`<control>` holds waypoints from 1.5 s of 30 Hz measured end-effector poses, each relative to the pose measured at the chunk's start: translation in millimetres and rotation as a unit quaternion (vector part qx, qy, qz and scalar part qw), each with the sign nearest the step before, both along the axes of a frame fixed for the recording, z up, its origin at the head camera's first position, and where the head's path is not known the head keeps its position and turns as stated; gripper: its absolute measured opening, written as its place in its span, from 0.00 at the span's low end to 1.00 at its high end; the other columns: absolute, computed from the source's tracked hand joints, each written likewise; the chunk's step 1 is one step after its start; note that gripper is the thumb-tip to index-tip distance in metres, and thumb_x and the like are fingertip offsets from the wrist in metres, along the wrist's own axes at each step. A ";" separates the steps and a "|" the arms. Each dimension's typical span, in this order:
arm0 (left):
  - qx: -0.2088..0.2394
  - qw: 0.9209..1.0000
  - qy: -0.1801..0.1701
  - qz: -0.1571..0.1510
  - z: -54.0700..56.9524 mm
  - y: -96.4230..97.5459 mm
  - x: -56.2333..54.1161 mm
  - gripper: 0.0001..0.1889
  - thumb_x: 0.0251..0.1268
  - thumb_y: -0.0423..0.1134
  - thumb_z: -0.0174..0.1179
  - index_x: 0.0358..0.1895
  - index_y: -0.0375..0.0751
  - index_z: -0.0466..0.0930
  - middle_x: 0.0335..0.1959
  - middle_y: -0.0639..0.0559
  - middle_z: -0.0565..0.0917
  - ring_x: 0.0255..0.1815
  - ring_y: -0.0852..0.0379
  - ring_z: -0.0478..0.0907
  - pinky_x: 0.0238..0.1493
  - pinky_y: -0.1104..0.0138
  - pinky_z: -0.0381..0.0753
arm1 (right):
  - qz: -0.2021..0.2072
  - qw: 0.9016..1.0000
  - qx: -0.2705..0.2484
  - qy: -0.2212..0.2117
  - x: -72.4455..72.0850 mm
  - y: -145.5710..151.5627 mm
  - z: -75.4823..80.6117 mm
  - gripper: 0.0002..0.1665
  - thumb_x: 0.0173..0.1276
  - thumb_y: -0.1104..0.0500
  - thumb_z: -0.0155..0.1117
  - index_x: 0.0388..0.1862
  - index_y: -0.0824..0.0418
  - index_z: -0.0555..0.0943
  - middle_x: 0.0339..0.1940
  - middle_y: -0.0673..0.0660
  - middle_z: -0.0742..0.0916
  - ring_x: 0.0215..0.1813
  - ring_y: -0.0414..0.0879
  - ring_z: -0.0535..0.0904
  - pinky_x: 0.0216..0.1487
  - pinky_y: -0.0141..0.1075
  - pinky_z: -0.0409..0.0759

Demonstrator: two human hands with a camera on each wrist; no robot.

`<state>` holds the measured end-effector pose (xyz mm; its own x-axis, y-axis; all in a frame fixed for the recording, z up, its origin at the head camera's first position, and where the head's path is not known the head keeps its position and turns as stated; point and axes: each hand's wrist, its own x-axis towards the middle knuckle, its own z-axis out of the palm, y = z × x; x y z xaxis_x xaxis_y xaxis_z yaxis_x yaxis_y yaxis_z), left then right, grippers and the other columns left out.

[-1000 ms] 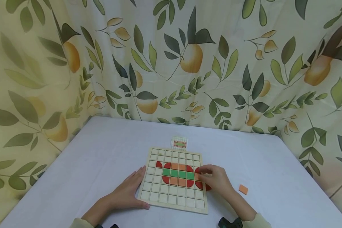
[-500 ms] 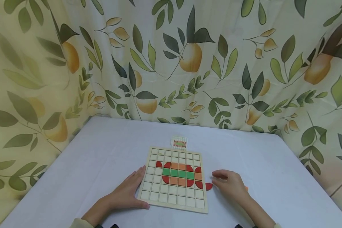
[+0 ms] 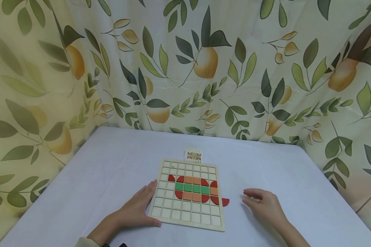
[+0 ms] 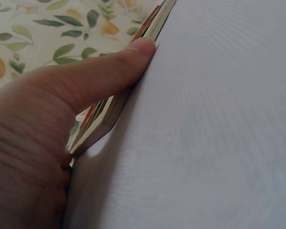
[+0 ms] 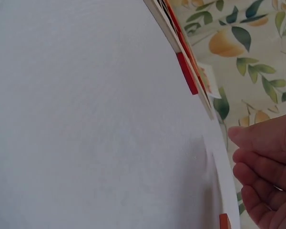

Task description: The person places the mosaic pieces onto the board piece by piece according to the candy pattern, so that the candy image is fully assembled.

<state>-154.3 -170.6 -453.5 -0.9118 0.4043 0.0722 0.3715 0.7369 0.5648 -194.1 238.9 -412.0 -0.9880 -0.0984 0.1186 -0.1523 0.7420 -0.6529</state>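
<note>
A square wooden grid board point(image 3: 188, 223) lies on the table, with red, orange and green tiles set across its middle rows. My left hand point(image 3: 136, 209) rests at its near left corner, fingers along the left side. In the left wrist view the thumb point(image 4: 109, 71) lies straight along the board's edge. My right hand point(image 3: 264, 206) hovers right of the board with loosely bent fingers and holds nothing. A loose red quarter-round tile point(image 3: 225, 202) lies by the board's right edge. An orange tile point(image 5: 224, 222) shows below the right hand in the right wrist view; in the head view the hand hides it.
A small card point(image 3: 193, 155) with a coloured grid pattern lies against the board's far edge. White cloth point(image 3: 126, 151) covers the table. A curtain point(image 3: 185, 68) printed with leaves and fruit hangs behind it.
My right hand has let go of an orange tile in the board's right column and moved right, off the board. The left hand stays where it was.
</note>
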 end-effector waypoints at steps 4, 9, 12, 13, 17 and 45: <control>-0.001 1.000 -0.004 -0.001 -0.6 -0.1 -0.2 0.67 0.33 0.74 0.62 0.72 0.35 0.41 0.73 0.46 0.47 0.72 0.55 0.41 0.69 0.58 0.42 | -0.008 1.000 -0.007 0.011 4.4 10.6 1.4 0.19 0.52 0.56 0.73 0.42 0.62 0.84 0.39 0.54 0.86 0.42 0.46 0.80 0.42 0.34 0.80; 0.000 1.000 -0.004 -0.004 -1.4 0.2 -0.7 0.67 0.33 0.74 0.62 0.72 0.35 0.40 0.73 0.46 0.47 0.72 0.56 0.41 0.69 0.58 0.42 | -0.023 0.999 0.004 0.036 8.6 27.2 -0.9 0.18 0.52 0.55 0.73 0.41 0.61 0.84 0.37 0.53 0.87 0.37 0.37 0.80 0.38 0.26 0.77; 0.001 1.000 -0.004 -0.003 -0.8 0.0 -0.5 0.67 0.33 0.74 0.62 0.72 0.35 0.41 0.73 0.46 0.47 0.72 0.56 0.41 0.69 0.58 0.42 | -0.026 0.999 0.015 0.044 8.9 34.8 -2.7 0.19 0.52 0.53 0.73 0.41 0.60 0.84 0.36 0.52 0.87 0.38 0.36 0.80 0.37 0.25 0.76; 0.002 1.000 -0.004 -0.002 -0.5 -0.1 -0.5 0.67 0.33 0.74 0.62 0.72 0.35 0.41 0.73 0.46 0.47 0.72 0.55 0.41 0.69 0.58 0.42 | -0.027 0.999 0.018 0.043 9.3 36.7 -3.0 0.19 0.52 0.52 0.73 0.42 0.60 0.84 0.35 0.51 0.87 0.38 0.37 0.80 0.36 0.25 0.75; 0.003 1.000 -0.005 0.001 0.4 -0.2 -0.3 0.67 0.32 0.74 0.63 0.72 0.35 0.41 0.73 0.45 0.47 0.72 0.55 0.41 0.69 0.57 0.42 | -0.038 0.998 0.029 0.029 11.1 43.0 -3.0 0.22 0.52 0.48 0.72 0.43 0.59 0.84 0.35 0.49 0.87 0.40 0.37 0.80 0.37 0.23 0.72; 0.003 1.000 -0.014 0.005 2.9 1.2 1.0 0.67 0.33 0.73 0.63 0.72 0.35 0.41 0.73 0.46 0.47 0.72 0.55 0.42 0.69 0.56 0.43 | -0.036 0.998 0.040 -0.037 10.1 58.9 -11.5 0.24 0.51 0.60 0.72 0.47 0.69 0.81 0.43 0.60 0.85 0.45 0.45 0.80 0.39 0.28 0.77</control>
<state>-153.4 -169.5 -450.6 -0.9176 0.3944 0.0493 0.3479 0.7371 0.5793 -184.0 297.8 -423.5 -0.9986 -0.0341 0.0405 -0.0515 0.7995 -0.5984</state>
